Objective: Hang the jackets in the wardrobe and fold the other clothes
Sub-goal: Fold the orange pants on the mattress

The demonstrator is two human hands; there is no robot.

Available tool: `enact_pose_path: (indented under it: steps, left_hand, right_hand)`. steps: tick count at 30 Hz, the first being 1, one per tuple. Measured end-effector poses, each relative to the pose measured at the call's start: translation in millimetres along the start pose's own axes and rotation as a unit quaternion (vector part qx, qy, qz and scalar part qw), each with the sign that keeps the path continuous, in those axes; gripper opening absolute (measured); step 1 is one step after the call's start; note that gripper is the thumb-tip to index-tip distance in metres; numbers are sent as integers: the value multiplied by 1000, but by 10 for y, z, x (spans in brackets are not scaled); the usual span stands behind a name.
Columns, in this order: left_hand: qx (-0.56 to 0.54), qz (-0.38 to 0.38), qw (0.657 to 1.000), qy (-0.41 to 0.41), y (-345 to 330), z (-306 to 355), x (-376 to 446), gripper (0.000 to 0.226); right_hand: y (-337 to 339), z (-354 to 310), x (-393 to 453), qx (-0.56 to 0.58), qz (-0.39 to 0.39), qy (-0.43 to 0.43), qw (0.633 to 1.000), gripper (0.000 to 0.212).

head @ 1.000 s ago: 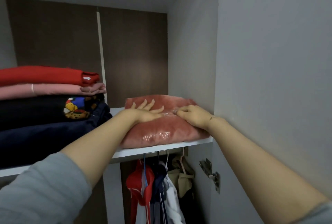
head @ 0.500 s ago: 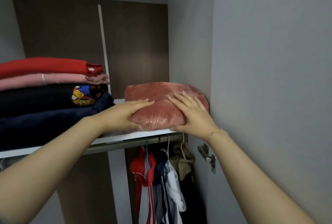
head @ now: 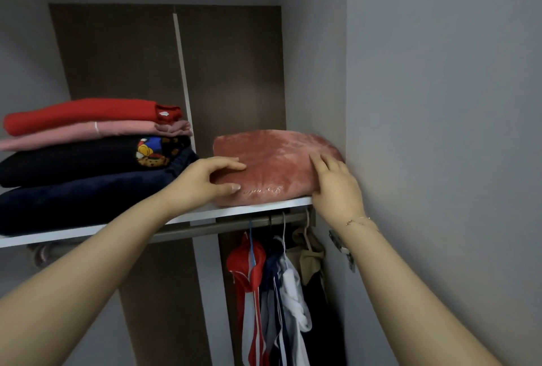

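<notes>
A folded pink velvet garment (head: 275, 160) lies on the white wardrobe shelf (head: 255, 209), pushed up against the right side wall. My left hand (head: 202, 181) holds its front left corner, fingers on top and thumb on the front face. My right hand (head: 337, 186) presses flat against its front right side with straight fingers. Below the shelf, several jackets (head: 264, 277) in red, navy, white and beige hang from the rail (head: 205, 229).
A stack of folded clothes sits on the shelf's left: red (head: 82, 115), pink (head: 88, 131), black with a cartoon print (head: 73, 160), navy (head: 73, 204). The open grey wardrobe door (head: 440, 131) stands close on the right, with a metal hinge (head: 341, 248).
Both hands slid from the top of the pink garment to its front corners. The garment now sits further back and to the right on the shelf.
</notes>
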State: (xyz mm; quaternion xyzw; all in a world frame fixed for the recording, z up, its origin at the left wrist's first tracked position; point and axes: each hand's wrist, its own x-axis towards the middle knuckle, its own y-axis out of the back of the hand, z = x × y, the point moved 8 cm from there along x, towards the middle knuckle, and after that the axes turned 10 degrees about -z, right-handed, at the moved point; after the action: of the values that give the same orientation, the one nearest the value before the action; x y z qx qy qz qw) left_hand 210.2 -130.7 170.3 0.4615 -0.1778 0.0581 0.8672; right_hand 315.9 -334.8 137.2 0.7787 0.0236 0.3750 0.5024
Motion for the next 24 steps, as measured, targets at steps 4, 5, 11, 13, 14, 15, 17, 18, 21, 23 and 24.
enact_pose_path:
  steps: [4, 5, 11, 13, 14, 15, 17, 18, 21, 23, 24]
  left_hand:
    - [-108, 84, 990, -9, 120, 81, -232, 30]
    - [-131, 96, 987, -14, 124, 99, -297, 30]
    - [-315, 78, 944, -60, -232, 198, -753, 31]
    - [-383, 34, 921, -69, -481, 213, -914, 32]
    - [-418, 4, 906, -67, -622, 219, -990, 32]
    - [-448, -28, 891, -65, -766, 235, -1070, 32]
    - [-490, -90, 865, -65, -1042, 306, -1236, 35]
    - [-506, -118, 851, -69, -1174, 367, -1320, 37]
    - [-548, -200, 809, -76, -1557, 624, -1588, 36]
    - [-567, -251, 781, -74, -1807, 834, -1808, 34]
    - [-576, -273, 767, -71, -1930, 942, -1932, 33]
  right_hand:
    - [118, -187, -289, 76, 20, 13, 997, 62]
    - [151, -240, -374, 108, 23, 11, 994, 59]
    - [233, -451, -1029, 309, 31, -73, 948, 32]
    - [233, -524, -1328, 379, 40, -106, 919, 24]
    - [234, -565, -1495, 407, 45, -123, 904, 22]
    - [231, -605, -1674, 427, 50, -142, 892, 22]
    - [220, -681, -2059, 457, 57, -177, 870, 23]
    - [226, -710, -2258, 464, 63, -195, 862, 24]
    - [340, -730, -2933, 460, 103, -258, 844, 25]
    - [476, -720, -3449, 442, 142, -307, 831, 25]
    - [548, -720, -3719, 433, 162, -330, 823, 25]
